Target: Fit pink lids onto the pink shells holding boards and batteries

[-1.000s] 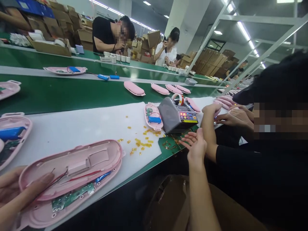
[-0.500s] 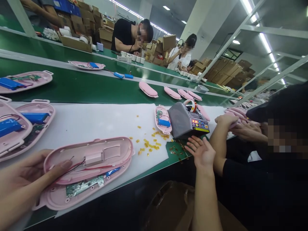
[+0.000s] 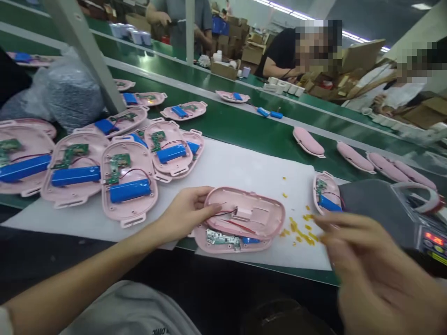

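Note:
My left hand [image 3: 188,211] is closed on a pink plastic shell half [image 3: 258,209], thumb on its inside near thin wires and a small white block. Beneath it lies a second pink shell half [image 3: 230,246], partly covered, with a green circuit board [image 3: 221,238] and a bit of blue battery showing. My right hand [image 3: 380,270] is blurred at the right, fingers drawn together in a pinch; whatever is between the fingertips cannot be made out. Just left of those fingertips, small amber tape pieces [image 3: 296,230] are scattered on the white foam sheet [image 3: 240,163].
A grey tape dispenser [image 3: 377,204] with a lit display stands at right, beside a pink shell with a battery [image 3: 326,193]. Several open shells with blue batteries [image 3: 129,181] crowd the left. Closed pink cases [image 3: 309,142] lie on the green bench. A grey post [image 3: 87,56] rises at left.
My view has swung left. My right hand has come away from the dispenser's front, turning from palm up and open to pinched. My left hand still holds the pink shell half.

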A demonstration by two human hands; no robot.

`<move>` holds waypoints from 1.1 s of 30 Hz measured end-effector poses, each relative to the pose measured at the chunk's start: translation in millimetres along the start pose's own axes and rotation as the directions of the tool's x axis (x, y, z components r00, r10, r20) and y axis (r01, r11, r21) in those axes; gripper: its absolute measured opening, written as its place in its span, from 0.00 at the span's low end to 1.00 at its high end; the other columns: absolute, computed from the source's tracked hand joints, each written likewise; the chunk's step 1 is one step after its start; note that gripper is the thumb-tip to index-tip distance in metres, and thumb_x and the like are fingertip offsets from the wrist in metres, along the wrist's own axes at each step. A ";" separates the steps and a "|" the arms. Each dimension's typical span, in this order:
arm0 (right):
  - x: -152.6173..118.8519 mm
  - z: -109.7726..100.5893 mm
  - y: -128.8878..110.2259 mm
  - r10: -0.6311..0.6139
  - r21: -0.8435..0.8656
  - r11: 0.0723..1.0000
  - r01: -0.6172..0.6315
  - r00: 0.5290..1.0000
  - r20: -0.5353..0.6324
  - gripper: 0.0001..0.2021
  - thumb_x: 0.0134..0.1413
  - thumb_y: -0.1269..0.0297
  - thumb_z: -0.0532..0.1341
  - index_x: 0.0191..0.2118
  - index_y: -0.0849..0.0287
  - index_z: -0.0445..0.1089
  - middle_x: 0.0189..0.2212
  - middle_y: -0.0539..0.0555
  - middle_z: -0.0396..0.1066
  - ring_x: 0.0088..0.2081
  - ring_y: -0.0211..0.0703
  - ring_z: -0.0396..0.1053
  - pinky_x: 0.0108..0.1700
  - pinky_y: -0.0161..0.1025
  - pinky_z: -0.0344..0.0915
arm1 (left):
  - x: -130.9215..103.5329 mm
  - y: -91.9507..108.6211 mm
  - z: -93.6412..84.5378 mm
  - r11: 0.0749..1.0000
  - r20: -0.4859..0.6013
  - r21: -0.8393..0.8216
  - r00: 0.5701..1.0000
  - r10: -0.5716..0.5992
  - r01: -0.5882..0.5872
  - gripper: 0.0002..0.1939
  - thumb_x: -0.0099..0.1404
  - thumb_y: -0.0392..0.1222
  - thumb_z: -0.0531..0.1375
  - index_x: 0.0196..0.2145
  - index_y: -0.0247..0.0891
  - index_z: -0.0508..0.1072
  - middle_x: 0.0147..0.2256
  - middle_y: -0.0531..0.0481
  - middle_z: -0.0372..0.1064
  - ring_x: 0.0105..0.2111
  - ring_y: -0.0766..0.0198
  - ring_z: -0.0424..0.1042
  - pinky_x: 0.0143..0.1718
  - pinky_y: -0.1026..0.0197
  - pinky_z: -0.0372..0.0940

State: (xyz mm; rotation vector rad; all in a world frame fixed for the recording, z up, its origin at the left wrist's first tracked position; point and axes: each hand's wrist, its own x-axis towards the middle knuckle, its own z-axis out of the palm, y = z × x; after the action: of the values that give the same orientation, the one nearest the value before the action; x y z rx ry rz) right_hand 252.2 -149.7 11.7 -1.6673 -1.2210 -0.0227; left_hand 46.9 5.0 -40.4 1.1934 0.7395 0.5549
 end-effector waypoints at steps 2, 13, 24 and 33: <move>19.2 40.9 -25.5 -0.242 -0.035 0.961 0.273 0.899 0.366 0.05 0.61 0.64 0.60 0.34 0.52 0.73 0.46 0.54 0.71 0.48 0.48 0.70 0.51 0.49 0.65 | -0.1 -6.0 -3.5 0.998 0.029 -0.059 0.999 0.016 -0.014 0.18 0.58 0.45 0.68 0.43 0.34 0.76 0.37 0.46 0.78 0.36 0.58 0.78 0.35 0.62 0.72; 27.7 97.9 -17.3 -0.298 -0.174 0.849 0.499 0.725 0.621 0.07 0.62 0.64 0.59 0.32 0.56 0.70 0.42 0.56 0.72 0.43 0.46 0.70 0.44 0.43 0.66 | -1.6 -18.8 -15.8 0.965 0.124 0.051 0.960 0.250 -0.258 0.09 0.66 0.41 0.60 0.39 0.32 0.76 0.33 0.47 0.74 0.33 0.61 0.74 0.31 0.64 0.65; 54.1 93.8 -26.0 0.015 -0.409 0.876 0.256 0.832 0.554 0.15 0.44 0.52 0.69 0.25 0.56 0.68 0.23 0.51 0.72 0.26 0.43 0.69 0.28 0.38 0.59 | -4.6 -20.2 -16.1 0.955 0.081 0.095 0.958 0.275 -0.282 0.09 0.64 0.42 0.61 0.37 0.33 0.72 0.31 0.49 0.72 0.30 0.63 0.72 0.29 0.65 0.66; 36.2 65.1 -23.4 -0.228 -0.170 0.912 0.373 0.806 0.546 0.04 0.56 0.63 0.62 0.32 0.55 0.71 0.26 0.49 0.75 0.28 0.40 0.73 0.31 0.35 0.67 | -14.9 -15.2 -17.6 0.798 0.198 0.420 0.902 0.384 -0.432 0.08 0.69 0.42 0.56 0.39 0.35 0.71 0.33 0.47 0.74 0.33 0.60 0.72 0.35 0.61 0.65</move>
State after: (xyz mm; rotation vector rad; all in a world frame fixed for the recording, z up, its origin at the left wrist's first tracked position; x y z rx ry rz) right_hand 220.1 -78.7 16.4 -1.7502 -1.9694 0.0696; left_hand 23.9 0.7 -55.0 1.8373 0.5320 0.6916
